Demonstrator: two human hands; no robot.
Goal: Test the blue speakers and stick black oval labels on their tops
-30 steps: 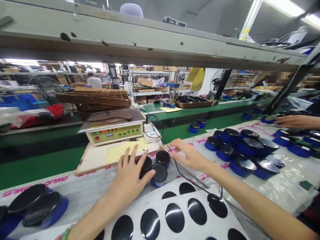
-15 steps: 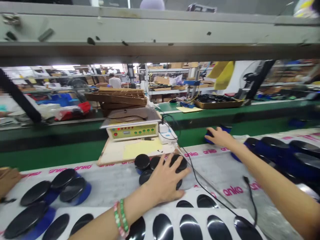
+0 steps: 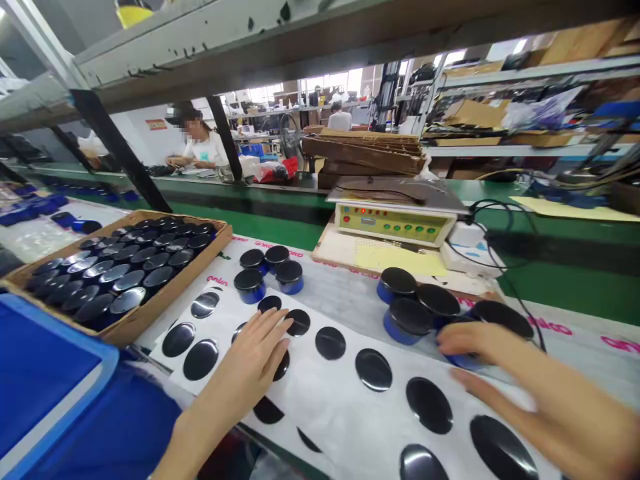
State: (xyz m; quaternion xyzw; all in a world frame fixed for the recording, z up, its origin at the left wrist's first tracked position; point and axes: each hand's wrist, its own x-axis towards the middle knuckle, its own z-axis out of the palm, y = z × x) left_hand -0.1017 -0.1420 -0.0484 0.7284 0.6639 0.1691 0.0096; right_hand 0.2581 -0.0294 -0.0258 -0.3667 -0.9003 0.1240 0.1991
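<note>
My left hand (image 3: 255, 350) rests over the white sheet (image 3: 320, 393) of black discs, fingers stretched out and nothing visible in them. Its fingertips lie beside a black disc (image 3: 299, 323). At the right, my right hand (image 3: 480, 353), slightly blurred, curls its fingers at a blue cup with a black top (image 3: 465, 361); its thumb is apart below. More blue cups with black tops (image 3: 407, 320) stand just left of that hand. Another small group of them (image 3: 250, 285) stands beyond my left hand.
A cardboard box (image 3: 225, 243) full of black-topped cups sits at the left, above a blue bin (image 3: 50, 373). Behind the cups is a control box (image 3: 395, 223) with cables. A person (image 3: 205, 150) sits across the green bench. A shelf beam crosses overhead.
The view has swung left, bringing in the cardboard box and blue bin. My left hand has left the cup group for the sheet; my right hand has come from the green strip to that group.
</note>
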